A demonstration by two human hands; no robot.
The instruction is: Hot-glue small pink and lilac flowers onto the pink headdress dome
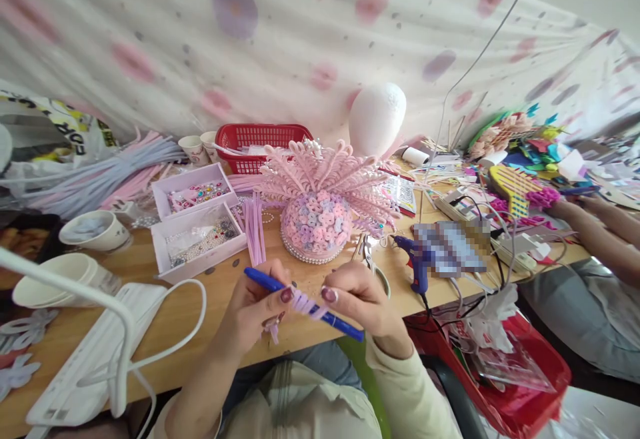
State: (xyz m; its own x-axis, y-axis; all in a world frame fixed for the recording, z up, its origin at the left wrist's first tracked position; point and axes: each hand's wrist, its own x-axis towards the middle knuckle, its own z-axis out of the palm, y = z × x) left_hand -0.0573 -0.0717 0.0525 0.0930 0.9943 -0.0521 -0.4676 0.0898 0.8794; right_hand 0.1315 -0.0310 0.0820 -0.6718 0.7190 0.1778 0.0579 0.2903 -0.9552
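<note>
My left hand (263, 305) is closed around a blue pen (345, 325), which slants down to the right above the table's front edge. A lilac pipe cleaner (306, 303) is coiled in several turns about the pen's middle. At the right end of the coil, my right hand (363, 302) pinches the pipe cleaner between thumb and finger. Just behind my hands stands a headpiece (317, 225) covered in small pink and lilac flowers, with a pearl trim and a fan of pink pipe-cleaner fronds (320, 169). Loose lilac pipe cleaners (255, 229) lie to its left.
Scissors (369, 255) and a blue glue gun (417, 262) lie to the right. Two white boxes (197, 239) hold beads and pearls. Behind are a red basket (235, 135) and a white foam head (377, 119). A white cable (200, 312) loops at left; a co-worker's arms (590, 242) rest far right.
</note>
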